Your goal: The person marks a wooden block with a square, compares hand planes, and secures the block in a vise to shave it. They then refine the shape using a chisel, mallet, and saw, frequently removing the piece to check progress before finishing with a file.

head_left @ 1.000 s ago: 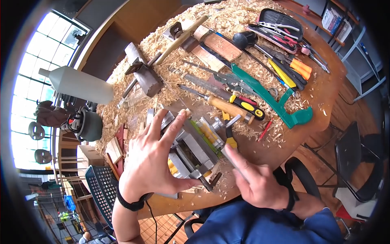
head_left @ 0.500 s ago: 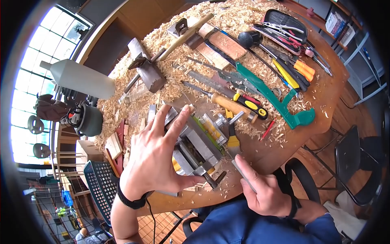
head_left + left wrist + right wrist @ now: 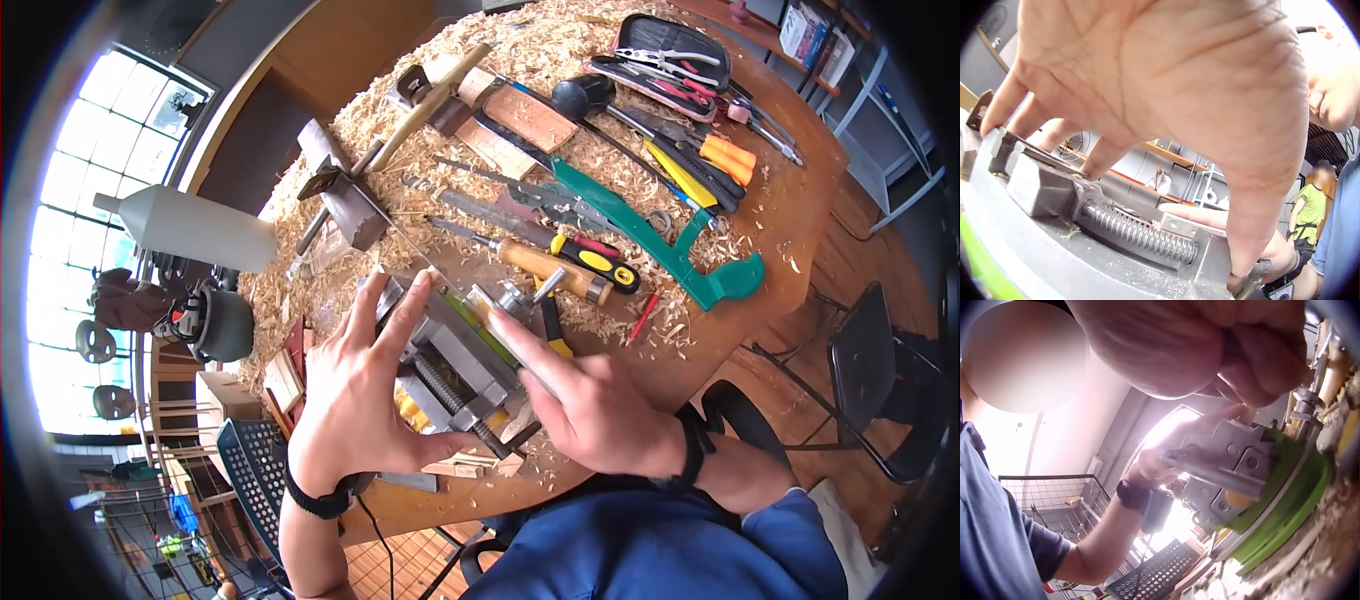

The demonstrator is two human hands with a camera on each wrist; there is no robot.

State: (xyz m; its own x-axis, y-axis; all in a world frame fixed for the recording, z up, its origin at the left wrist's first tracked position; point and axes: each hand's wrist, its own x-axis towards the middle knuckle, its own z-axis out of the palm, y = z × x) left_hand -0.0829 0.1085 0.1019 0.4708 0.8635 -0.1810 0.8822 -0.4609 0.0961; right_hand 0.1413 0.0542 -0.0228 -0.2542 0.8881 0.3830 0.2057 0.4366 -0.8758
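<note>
A grey metal vise (image 3: 448,345) with a threaded screw (image 3: 1147,231) stands on the wooden table, its lower part green (image 3: 1300,522). My left hand (image 3: 365,385) spans it: the spread fingers touch the far end and the thumb rests at the near end, as the left wrist view shows. My right hand (image 3: 610,410) grips a flat grey metal strip (image 3: 543,384), its index finger stretched forward along it. That fingertip lies over the vise's right side and hides the strip's front end and the yellow part seen there before. I cannot tell what kind of tool the strip is.
Beyond the vise, wood shavings (image 3: 360,120) surround a mallet (image 3: 350,200), a green-handled saw (image 3: 640,235), a wooden-handled tool (image 3: 555,268) and a tool case (image 3: 665,75). A white bottle (image 3: 200,228) stands left. Another person (image 3: 1311,209) appears in the background.
My right hand first draws back toward my body with the metal strip, then moves forward and left over the vise's right side. The left hand keeps its place on the vise.
</note>
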